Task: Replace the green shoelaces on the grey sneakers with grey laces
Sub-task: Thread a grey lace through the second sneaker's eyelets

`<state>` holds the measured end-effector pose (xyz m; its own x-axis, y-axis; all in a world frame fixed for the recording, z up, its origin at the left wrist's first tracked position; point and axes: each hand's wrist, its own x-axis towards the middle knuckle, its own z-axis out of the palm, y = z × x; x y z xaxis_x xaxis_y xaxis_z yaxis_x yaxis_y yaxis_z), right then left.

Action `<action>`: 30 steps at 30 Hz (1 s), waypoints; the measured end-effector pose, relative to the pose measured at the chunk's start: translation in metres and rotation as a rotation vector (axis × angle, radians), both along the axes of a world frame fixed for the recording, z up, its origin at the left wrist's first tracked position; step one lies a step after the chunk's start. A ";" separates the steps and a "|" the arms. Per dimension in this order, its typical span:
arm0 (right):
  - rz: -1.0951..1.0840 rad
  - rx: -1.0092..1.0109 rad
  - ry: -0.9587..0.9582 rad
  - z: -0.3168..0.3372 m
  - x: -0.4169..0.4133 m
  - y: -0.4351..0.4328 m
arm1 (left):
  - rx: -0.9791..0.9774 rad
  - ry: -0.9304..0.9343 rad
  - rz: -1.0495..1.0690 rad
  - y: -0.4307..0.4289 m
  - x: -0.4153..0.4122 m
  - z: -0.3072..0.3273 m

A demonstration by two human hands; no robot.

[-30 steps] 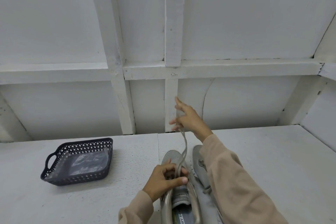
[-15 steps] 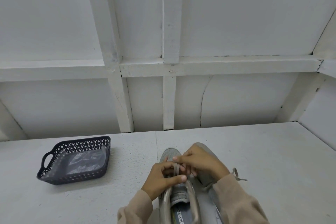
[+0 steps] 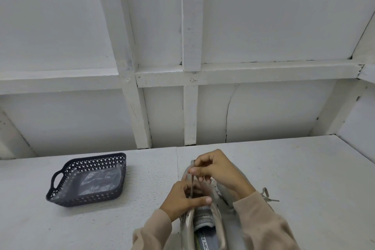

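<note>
A grey sneaker (image 3: 205,221) lies at the table's near edge, toe pointing away from me. My left hand (image 3: 183,199) grips its upper at the eyelets, thumb laid across the tongue. A grey lace (image 3: 192,183) runs up from the eyelets to my right hand (image 3: 216,170), which pinches it just above the toe. The second grey sneaker (image 3: 227,192) lies right of the first, mostly hidden under my right arm. Its tied grey lace (image 3: 267,196) sticks out to the right.
A dark perforated basket (image 3: 85,180) with a clear plastic bag (image 3: 99,180) inside stands on the white table (image 3: 304,178) to the left. A white panelled wall with beams rises behind the table.
My right hand came down from a high pull near the wall to the shoe, then rose slightly with the lace. My left hand stayed on the sneaker.
</note>
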<state>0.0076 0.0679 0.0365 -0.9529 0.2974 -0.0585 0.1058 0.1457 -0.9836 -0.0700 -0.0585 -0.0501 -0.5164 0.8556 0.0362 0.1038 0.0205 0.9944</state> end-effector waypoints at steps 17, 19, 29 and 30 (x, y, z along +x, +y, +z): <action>0.034 -0.177 0.103 0.059 0.001 -0.011 | -0.028 0.020 -0.021 0.001 -0.002 -0.004; 0.013 -0.233 0.120 0.063 0.000 -0.010 | -0.049 0.006 -0.022 0.000 -0.003 -0.004; 0.002 -0.224 0.155 0.075 -0.002 -0.010 | -0.070 -0.057 -0.041 0.000 -0.004 -0.003; 0.006 -0.227 0.155 0.076 -0.002 -0.010 | -0.068 -0.055 -0.045 0.000 -0.003 -0.003</action>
